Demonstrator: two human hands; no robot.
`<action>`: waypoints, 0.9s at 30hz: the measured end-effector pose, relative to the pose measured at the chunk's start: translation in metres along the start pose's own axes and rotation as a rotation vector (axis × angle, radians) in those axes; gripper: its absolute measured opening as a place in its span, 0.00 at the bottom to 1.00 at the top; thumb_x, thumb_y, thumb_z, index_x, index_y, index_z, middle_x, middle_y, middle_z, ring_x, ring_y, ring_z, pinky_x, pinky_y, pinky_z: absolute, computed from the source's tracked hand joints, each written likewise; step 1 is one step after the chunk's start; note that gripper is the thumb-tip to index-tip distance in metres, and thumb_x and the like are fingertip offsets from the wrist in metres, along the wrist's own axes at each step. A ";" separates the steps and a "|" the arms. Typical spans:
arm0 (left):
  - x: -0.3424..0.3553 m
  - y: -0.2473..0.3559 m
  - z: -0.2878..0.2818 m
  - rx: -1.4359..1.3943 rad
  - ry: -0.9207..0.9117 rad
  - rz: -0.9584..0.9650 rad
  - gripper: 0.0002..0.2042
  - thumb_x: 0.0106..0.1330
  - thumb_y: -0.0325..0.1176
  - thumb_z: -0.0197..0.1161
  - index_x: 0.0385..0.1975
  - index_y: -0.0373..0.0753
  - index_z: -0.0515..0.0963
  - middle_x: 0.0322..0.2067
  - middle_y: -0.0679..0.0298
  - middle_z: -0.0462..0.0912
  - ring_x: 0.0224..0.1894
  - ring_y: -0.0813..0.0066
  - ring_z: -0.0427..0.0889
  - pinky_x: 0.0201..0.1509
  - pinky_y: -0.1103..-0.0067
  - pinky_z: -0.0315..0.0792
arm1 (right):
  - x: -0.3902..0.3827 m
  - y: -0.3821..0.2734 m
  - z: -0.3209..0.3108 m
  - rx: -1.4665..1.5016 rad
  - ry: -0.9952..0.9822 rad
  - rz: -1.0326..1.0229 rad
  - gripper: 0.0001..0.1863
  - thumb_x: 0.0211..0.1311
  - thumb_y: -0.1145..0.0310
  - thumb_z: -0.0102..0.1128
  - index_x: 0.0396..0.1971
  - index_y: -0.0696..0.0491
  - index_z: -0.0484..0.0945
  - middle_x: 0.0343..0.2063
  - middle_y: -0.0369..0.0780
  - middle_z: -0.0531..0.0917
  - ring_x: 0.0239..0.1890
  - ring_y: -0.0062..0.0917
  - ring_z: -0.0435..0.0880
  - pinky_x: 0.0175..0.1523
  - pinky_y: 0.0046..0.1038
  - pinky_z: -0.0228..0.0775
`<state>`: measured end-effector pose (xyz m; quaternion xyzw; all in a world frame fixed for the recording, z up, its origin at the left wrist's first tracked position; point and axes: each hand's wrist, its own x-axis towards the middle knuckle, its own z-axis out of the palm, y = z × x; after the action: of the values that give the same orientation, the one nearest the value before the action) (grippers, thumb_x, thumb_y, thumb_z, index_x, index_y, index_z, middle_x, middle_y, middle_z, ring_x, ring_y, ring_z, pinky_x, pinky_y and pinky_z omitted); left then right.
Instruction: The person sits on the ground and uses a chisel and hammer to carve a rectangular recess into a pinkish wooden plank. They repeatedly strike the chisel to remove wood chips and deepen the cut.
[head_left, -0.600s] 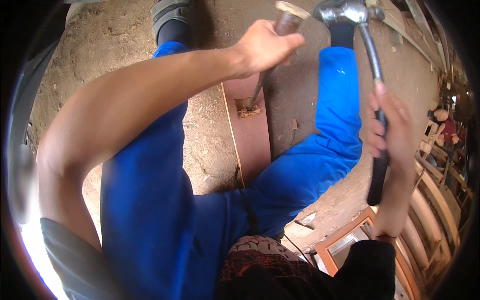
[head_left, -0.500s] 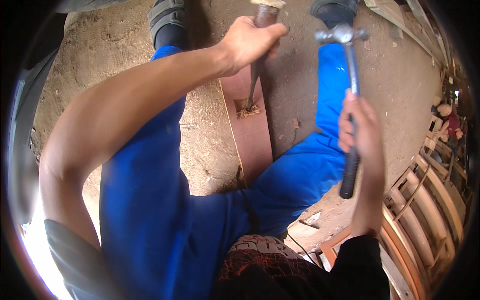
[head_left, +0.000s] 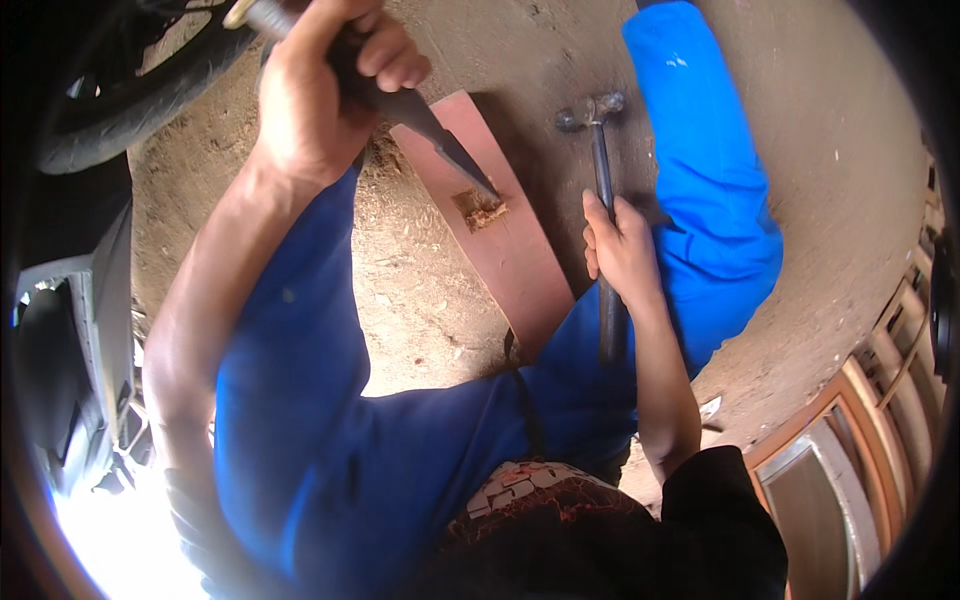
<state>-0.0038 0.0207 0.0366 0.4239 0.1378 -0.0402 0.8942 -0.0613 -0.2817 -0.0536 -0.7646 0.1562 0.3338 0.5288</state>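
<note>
The left hand (head_left: 322, 105) is grasping the chisel (head_left: 437, 130), with the fingers closed around its handle. The chisel leans down to the right, and its tip is at the edge of the hole (head_left: 466, 206) in the board (head_left: 515, 270); I cannot tell if it presses into the wood. Some torn chips (head_left: 488, 217) lie at this hole.

The right hand (head_left: 627, 250) is grasping the hammer (head_left: 602, 165) by the handle. The hammer's head is to the right of the board, apart from the chisel, and the lower end of the handle is over the blue trousers (head_left: 290, 400).

The board lies on the brown floor (head_left: 425, 300) between the two legs, its near end reaching the trousers. At upper left there is a black tyre (head_left: 150, 125).
</note>
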 end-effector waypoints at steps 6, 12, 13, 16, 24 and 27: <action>-0.050 -0.014 0.018 0.437 -0.239 0.062 0.09 0.69 0.32 0.56 0.28 0.35 0.71 0.29 0.61 0.71 0.36 0.69 0.74 0.47 0.70 0.71 | 0.000 -0.005 0.001 0.227 -0.022 0.125 0.17 0.71 0.57 0.59 0.28 0.51 0.67 0.16 0.30 0.67 0.13 0.14 0.66 0.16 0.22 0.59; -0.111 -0.014 0.087 0.832 -0.549 0.155 0.03 0.58 0.22 0.65 0.26 0.34 0.78 0.22 0.64 0.77 0.24 0.70 0.78 0.28 0.74 0.73 | 0.006 0.008 -0.006 0.332 -0.056 0.054 0.15 0.70 0.59 0.59 0.28 0.51 0.68 0.17 0.30 0.69 0.13 0.13 0.67 0.16 0.23 0.61; -0.117 -0.023 0.097 0.854 -0.611 0.240 0.06 0.55 0.21 0.67 0.21 0.36 0.76 0.20 0.64 0.76 0.23 0.70 0.77 0.27 0.73 0.71 | 0.006 0.007 -0.006 0.318 -0.055 0.022 0.15 0.70 0.59 0.59 0.28 0.51 0.68 0.17 0.31 0.69 0.13 0.13 0.67 0.16 0.23 0.61; -0.133 -0.063 0.104 0.888 -0.816 0.594 0.12 0.50 0.21 0.70 0.15 0.39 0.71 0.17 0.66 0.72 0.19 0.68 0.72 0.28 0.71 0.67 | 0.006 0.002 -0.002 0.264 -0.058 0.037 0.15 0.70 0.60 0.59 0.28 0.53 0.69 0.17 0.32 0.70 0.13 0.15 0.68 0.17 0.23 0.63; -0.157 -0.133 0.096 0.997 -0.739 0.764 0.10 0.47 0.22 0.70 0.16 0.37 0.72 0.18 0.63 0.73 0.22 0.65 0.74 0.33 0.70 0.72 | 0.009 0.009 0.001 0.263 -0.036 0.048 0.15 0.68 0.59 0.61 0.32 0.55 0.70 0.18 0.33 0.70 0.15 0.17 0.69 0.18 0.25 0.63; -0.164 -0.143 0.094 1.036 -0.682 0.790 0.11 0.48 0.21 0.69 0.15 0.37 0.71 0.19 0.63 0.72 0.23 0.66 0.74 0.34 0.71 0.72 | 0.003 0.002 0.001 0.252 -0.018 0.084 0.15 0.68 0.59 0.62 0.33 0.55 0.70 0.18 0.33 0.70 0.15 0.17 0.69 0.19 0.25 0.63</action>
<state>-0.1680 -0.1503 0.0330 0.7742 -0.3477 0.0957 0.5201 -0.0600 -0.2812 -0.0571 -0.6817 0.2240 0.3402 0.6078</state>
